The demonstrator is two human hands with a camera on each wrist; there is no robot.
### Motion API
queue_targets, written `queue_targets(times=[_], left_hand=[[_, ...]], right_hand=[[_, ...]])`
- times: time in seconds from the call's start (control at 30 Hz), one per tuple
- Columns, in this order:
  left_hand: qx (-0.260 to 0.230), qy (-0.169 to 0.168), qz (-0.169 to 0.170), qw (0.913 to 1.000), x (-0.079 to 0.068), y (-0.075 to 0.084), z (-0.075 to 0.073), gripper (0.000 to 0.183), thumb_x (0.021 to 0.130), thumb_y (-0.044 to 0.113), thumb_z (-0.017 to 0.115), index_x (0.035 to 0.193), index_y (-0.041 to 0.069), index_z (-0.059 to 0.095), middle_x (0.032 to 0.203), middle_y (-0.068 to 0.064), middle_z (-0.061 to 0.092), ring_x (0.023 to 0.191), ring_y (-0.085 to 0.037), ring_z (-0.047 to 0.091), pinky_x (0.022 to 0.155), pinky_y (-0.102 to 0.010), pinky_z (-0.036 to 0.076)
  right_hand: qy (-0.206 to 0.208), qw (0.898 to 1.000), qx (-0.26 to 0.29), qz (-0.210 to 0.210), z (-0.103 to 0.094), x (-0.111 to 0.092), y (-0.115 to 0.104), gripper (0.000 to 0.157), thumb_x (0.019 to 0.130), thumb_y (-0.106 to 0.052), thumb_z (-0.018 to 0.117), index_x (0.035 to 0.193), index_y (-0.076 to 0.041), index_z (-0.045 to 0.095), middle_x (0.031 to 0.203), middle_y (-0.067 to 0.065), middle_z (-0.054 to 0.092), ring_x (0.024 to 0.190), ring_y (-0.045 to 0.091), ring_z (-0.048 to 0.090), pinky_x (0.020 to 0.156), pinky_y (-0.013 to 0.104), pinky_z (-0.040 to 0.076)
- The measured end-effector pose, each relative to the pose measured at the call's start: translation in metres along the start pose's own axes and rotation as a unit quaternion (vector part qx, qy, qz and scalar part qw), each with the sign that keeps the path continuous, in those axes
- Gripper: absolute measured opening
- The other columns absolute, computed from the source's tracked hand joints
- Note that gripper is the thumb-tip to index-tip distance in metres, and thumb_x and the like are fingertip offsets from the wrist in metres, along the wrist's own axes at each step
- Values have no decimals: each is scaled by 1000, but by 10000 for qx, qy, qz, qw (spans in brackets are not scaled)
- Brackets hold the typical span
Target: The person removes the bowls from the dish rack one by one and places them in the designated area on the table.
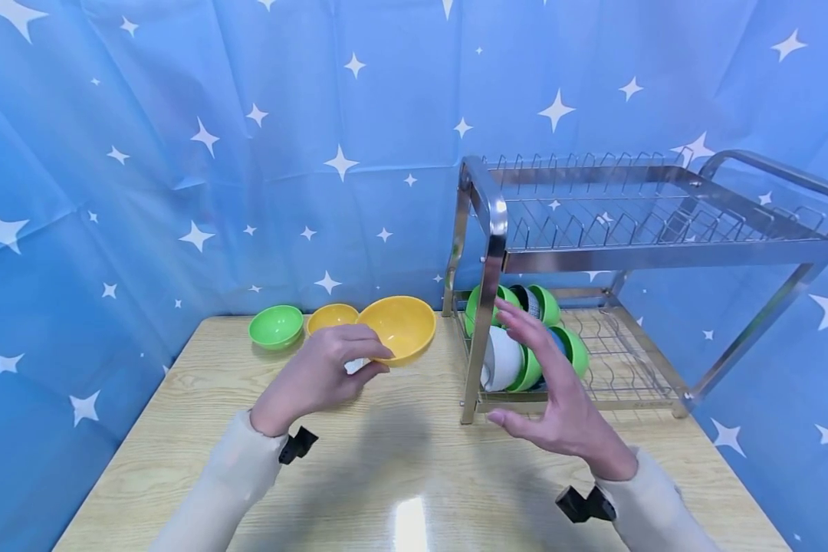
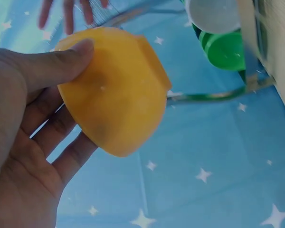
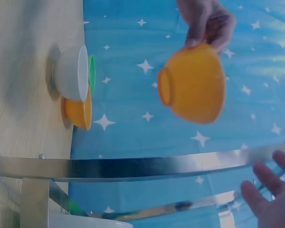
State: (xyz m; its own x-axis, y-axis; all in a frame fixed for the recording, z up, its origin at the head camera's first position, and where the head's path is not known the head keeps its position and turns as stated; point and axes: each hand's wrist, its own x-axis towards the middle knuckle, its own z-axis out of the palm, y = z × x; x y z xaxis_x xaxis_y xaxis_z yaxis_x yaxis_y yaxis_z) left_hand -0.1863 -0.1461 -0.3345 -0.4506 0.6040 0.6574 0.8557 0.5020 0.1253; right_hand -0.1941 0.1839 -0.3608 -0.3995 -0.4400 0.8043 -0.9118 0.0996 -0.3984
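My left hand point(image 1: 324, 376) pinches the rim of a yellow bowl point(image 1: 403, 330), thumb on one face and fingers on the other. In the right wrist view this bowl point(image 3: 194, 85) hangs tilted, raised above the table. The left wrist view shows the bowl's rounded outside point(image 2: 116, 90) under the thumb. My right hand point(image 1: 559, 391) holds nothing, its fingers and thumb spread apart in front of the dish rack's left post. Behind the left hand sit a green bowl point(image 1: 276, 327), a smaller yellow bowl point(image 1: 333, 315) and a white bowl point(image 3: 71, 73), mostly hidden in the head view.
A two-tier metal dish rack point(image 1: 607, 257) stands on the right of the wooden table point(image 1: 200, 429). Several green, white and dark bowls lean on edge at the left of its lower shelf, including a white one point(image 1: 502, 359). A blue star-patterned curtain point(image 1: 283, 192) hangs behind.
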Motion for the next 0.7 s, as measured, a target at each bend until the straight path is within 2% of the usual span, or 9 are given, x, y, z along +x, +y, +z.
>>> queue_targets(times=[0.1,0.23,0.33,0.37,0.47,0.57,0.7], left_hand=[[142,127,-179,9997,-4,-13,3,16,80,7,87,92,12,79,87,5,75,78,-9,69,71,-23,58],[275,269,-439,9983,-9,-31,7,16,79,5,87,92,11,79,89,3,77,81,-12,71,71,-28,59],[280,297,-721,9966,-13,-44,9,16,80,3,86,92,10,79,89,1,77,80,-13,72,69,-29,59],[292,297,-833,9957,-14,-49,10,15,80,3,86,92,10,79,89,1,77,79,-13,72,69,-29,59],[344,236,-1159,9924,-19,-62,12,15,81,4,86,94,11,80,89,0,77,78,-14,71,69,-31,59],[376,126,-1439,9888,-23,-75,13,15,82,5,85,96,10,80,90,-1,77,79,-15,71,70,-34,60],[368,2,-1719,9844,-28,-92,15,14,84,4,83,98,8,80,93,-5,77,82,-19,74,74,-40,63]], right_hand=[[207,9995,79,228,0,0,2,100,84,-41,83,152,11,32,162,30,31,149,32,39,120,28,38],[304,9937,382,1012,-1,0,5,92,85,-16,79,159,1,27,166,21,28,147,32,41,119,27,39],[290,9836,659,1656,-2,1,7,89,85,3,70,162,-8,26,166,18,29,147,30,40,119,26,39],[283,9795,709,1865,-2,2,7,87,87,5,67,162,-11,26,166,17,31,147,29,41,119,25,39],[248,9648,777,2501,-2,4,10,75,97,1,60,162,-20,29,163,13,37,145,29,44,116,20,41],[218,9487,668,3083,-2,7,13,60,105,-14,56,160,-28,34,157,8,47,142,30,48,109,14,44],[168,9315,605,3582,-2,11,17,49,109,-30,52,156,-28,41,153,8,53,141,28,52,106,13,45]])
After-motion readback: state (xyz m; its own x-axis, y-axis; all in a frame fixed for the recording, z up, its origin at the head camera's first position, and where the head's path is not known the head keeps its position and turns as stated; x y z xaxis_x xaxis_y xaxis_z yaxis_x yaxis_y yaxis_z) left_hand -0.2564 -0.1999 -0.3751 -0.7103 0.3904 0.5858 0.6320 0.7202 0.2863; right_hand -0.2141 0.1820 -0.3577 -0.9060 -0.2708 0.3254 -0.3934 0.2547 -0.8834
